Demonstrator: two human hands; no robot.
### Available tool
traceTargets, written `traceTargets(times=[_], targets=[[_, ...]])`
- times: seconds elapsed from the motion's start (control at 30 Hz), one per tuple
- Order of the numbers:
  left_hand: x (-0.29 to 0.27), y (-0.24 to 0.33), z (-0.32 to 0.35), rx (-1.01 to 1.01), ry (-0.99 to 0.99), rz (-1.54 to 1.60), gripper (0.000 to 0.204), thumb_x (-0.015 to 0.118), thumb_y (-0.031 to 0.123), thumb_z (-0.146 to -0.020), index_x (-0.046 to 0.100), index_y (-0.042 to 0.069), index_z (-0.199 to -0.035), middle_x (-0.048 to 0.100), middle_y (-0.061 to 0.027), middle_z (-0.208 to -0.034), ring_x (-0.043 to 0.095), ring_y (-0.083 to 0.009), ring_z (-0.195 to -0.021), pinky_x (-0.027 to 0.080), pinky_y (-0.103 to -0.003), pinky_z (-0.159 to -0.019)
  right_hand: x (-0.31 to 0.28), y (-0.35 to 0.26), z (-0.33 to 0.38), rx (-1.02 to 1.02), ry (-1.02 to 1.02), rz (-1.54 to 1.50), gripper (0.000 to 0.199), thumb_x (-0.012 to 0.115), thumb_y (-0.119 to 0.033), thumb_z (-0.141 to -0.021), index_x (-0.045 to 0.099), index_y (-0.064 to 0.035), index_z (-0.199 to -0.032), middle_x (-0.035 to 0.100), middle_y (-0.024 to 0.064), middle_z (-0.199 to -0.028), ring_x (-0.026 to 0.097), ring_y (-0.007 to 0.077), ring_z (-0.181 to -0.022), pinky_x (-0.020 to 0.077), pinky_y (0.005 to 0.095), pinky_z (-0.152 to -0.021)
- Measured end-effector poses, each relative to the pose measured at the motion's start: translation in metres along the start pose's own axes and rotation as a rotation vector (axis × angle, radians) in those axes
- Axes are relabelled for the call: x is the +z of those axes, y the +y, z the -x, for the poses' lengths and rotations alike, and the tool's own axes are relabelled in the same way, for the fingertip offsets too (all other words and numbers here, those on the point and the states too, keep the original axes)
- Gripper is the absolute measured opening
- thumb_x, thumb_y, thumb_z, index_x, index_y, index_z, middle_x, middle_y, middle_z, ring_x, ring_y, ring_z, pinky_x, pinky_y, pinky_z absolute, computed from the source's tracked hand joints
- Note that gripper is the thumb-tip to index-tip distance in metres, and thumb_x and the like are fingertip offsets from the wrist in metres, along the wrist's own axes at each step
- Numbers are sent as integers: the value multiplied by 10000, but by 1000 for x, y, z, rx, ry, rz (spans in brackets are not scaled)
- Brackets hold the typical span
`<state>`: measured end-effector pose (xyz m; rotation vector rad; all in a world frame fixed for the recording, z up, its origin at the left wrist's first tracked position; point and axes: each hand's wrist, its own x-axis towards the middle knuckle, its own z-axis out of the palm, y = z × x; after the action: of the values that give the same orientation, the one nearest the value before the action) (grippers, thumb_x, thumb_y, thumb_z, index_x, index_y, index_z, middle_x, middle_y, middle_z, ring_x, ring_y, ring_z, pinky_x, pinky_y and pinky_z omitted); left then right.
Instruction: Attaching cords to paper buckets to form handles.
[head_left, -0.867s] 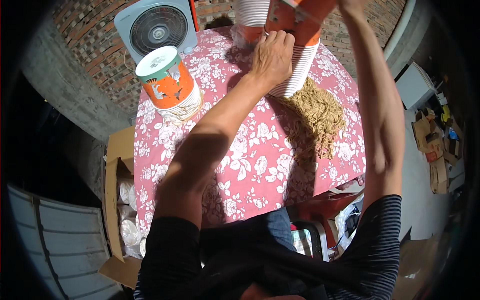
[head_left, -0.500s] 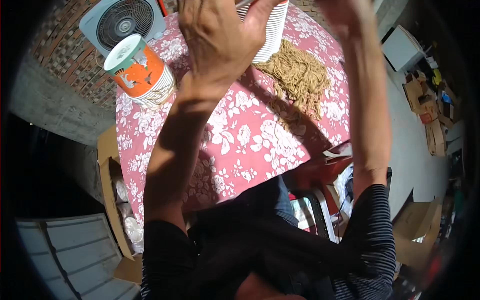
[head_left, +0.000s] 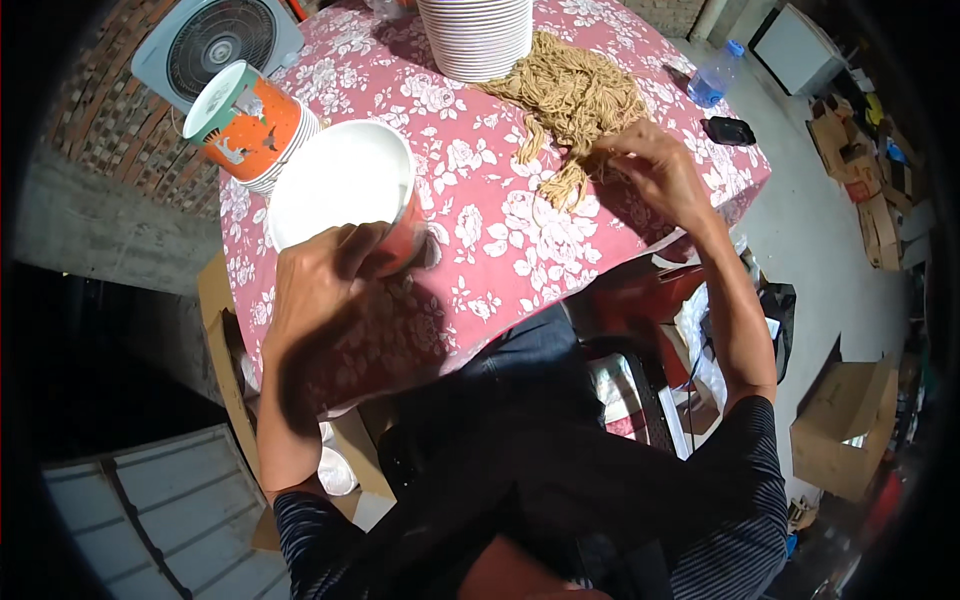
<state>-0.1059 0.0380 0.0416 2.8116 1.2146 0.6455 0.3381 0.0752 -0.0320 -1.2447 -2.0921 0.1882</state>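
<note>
My left hand (head_left: 325,280) grips the near rim of a paper bucket (head_left: 405,235), white inside and orange-red outside, tilted so its mouth faces me. Tan cord strands (head_left: 585,95) lie in a loose tangled heap at the far right of the table. At the heap's near right edge, my right hand (head_left: 655,175) has its fingers pinched on some of the cord. To the left stands a stack of orange and green printed buckets (head_left: 250,130). A tall stack of white-rimmed buckets (head_left: 480,40) rises behind the heap's left end.
A pink flowered tablecloth (head_left: 540,250) covers the round-edged table. On its right side are a water bottle (head_left: 715,80) and a black tray (head_left: 728,131). A grey box fan (head_left: 220,50) stands at the far left. Cardboard boxes (head_left: 845,425) sit on the floor at right.
Both hands have come down and back from the tall stack. A bucket is now in my left hand, and my right hand has moved to the cord heap.
</note>
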Motion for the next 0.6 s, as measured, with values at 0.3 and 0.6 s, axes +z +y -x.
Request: traceTargets(times=[0.3,0.6], targets=[[-4,44,-17,-27,257,211,250,792,120,-855,702,43,-1076,690,-134,-1043,675,-343,-988,553,-424,-799,37,-49,-30,-185,-307,17,269,765,-107,-892,739,-84,-1158,696,96,-1145,720,326,-876,569,451,-721],[28,64,16,122,281,216,171,716,47,-889,718,69,-1058,705,-91,-1061,674,-319,-1069,528,-503,-981,49,-38,-38,-141,-325,68,102,758,-130,-878,805,-109,-966,731,88,-951,717,303,-843,564,420,-695]])
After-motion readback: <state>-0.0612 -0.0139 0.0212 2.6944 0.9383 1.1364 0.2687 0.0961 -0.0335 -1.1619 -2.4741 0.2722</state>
